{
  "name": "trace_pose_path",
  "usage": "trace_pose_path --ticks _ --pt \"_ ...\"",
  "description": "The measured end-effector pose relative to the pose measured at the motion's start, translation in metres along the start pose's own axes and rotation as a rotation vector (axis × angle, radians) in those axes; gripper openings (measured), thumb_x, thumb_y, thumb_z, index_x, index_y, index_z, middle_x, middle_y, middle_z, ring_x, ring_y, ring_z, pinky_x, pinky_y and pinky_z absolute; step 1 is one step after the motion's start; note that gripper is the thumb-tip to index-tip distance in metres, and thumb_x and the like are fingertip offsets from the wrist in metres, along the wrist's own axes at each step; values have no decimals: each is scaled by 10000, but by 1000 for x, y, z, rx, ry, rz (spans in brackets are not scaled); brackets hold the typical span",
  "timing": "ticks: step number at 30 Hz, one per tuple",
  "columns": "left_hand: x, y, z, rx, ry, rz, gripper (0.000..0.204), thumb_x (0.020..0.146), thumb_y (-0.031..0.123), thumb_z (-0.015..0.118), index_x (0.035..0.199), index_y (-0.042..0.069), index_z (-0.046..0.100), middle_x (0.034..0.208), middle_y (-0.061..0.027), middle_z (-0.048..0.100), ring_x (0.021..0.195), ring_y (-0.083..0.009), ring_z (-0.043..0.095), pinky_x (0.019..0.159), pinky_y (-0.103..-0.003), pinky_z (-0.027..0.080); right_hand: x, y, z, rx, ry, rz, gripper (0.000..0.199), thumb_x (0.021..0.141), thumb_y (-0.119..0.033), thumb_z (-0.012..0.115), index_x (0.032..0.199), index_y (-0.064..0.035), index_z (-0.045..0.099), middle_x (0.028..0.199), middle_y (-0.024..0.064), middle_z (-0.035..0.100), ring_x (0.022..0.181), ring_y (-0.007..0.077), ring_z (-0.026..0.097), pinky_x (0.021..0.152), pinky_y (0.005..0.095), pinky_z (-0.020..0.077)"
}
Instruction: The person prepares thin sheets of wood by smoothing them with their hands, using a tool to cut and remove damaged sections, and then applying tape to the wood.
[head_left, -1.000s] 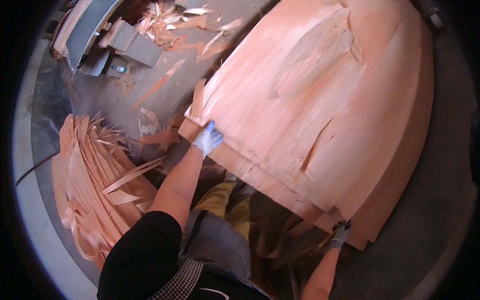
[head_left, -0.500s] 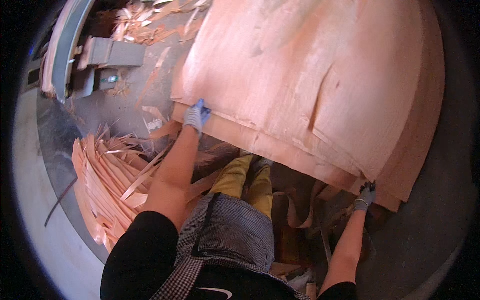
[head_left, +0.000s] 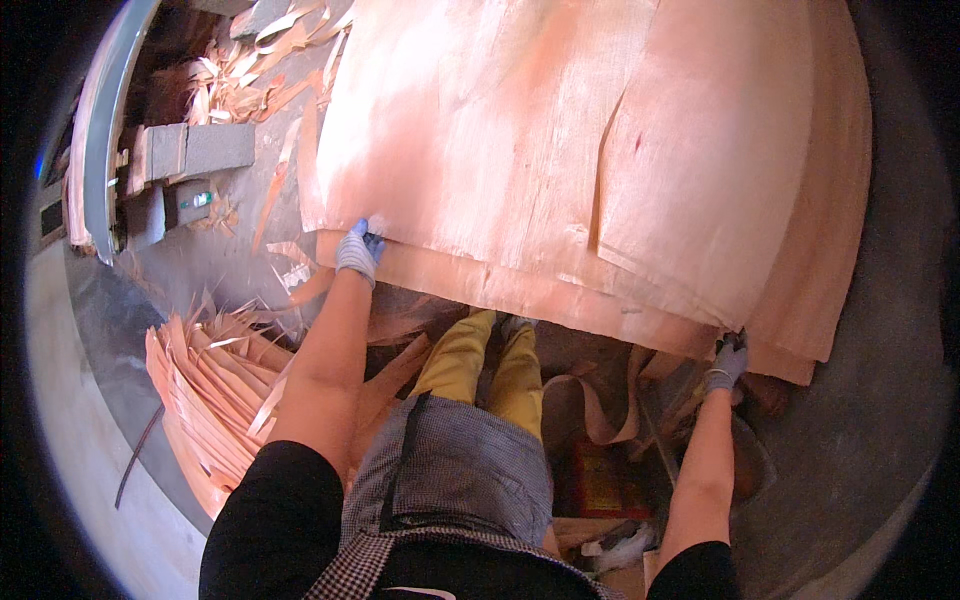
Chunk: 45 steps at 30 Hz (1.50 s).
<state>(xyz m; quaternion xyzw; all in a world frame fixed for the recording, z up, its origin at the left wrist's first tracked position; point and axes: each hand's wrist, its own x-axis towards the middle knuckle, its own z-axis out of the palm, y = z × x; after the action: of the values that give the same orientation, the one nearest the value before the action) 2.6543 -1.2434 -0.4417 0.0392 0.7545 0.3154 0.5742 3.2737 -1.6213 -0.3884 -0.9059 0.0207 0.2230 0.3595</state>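
Note:
A large, thin sheet of pinkish wood veneer [head_left: 480, 150] lies over a stack of similar sheets, with a long split running through its right half. At its near left corner my left hand [head_left: 359, 252], in a grey and blue work glove, grips the edge. Near the right corner my right hand [head_left: 726, 364], gloved too, is closed on the same edge, its fingertips dark. Below the top sheet's near edge, the borders of lower veneer sheets [head_left: 800, 335] stick out at the front and right. Under the edge, the fingers' undersides are hidden.
A heap of veneer strips [head_left: 215, 400] lies on the floor at left. Farther back are concrete blocks [head_left: 200, 150], a small bottle [head_left: 202, 200] and scattered wood scraps [head_left: 250, 75]. A curled strip [head_left: 600, 420] and a red box [head_left: 605, 480] are near my legs.
The view has shifted, and the stack appears slightly farther left. Both hands keep hold of the veneer's near edge, which now looks more level, the right corner sitting higher in the picture.

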Motion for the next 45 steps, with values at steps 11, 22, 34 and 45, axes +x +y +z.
trace_pose_path --ticks 11,22,34,45 --pt "-37 -20 -49 327 -112 150 444 874 480 514 874 46 610 638 -48 583 549 -185 557 488 -336 469 -88 7 -37 -978 -506 -21 591 884 -113 524 1385 24 241 1393 234 324 1237 367 370 1024 375 327" --pt "-209 -75 147 1862 -680 1193 432 780 290 568 1180 129 553 1355 -134 413 1196 -296 436 952 -424 385 -132 35 6 -624 -620 -185 363 787 -196 643 1062 31 574 984 166 642 895 350 595 782 411 471" --pt "-176 -102 168 2243 -563 932 439 879 334 411 1238 109 525 1423 -174 326 1242 -325 412 1034 -400 343 -50 17 -81 129 74 -87 263 787 -128 658 1007 15 626 927 92 638 866 182 579 786 337 464" --pt "-178 -107 199 2444 -593 747 458 886 357 397 1149 31 583 1325 -233 410 1171 -354 464 1000 -403 371 -14 78 -168 -286 172 -134 448 754 -161 685 1152 6 568 1159 157 589 1047 273 550 901 383 430"
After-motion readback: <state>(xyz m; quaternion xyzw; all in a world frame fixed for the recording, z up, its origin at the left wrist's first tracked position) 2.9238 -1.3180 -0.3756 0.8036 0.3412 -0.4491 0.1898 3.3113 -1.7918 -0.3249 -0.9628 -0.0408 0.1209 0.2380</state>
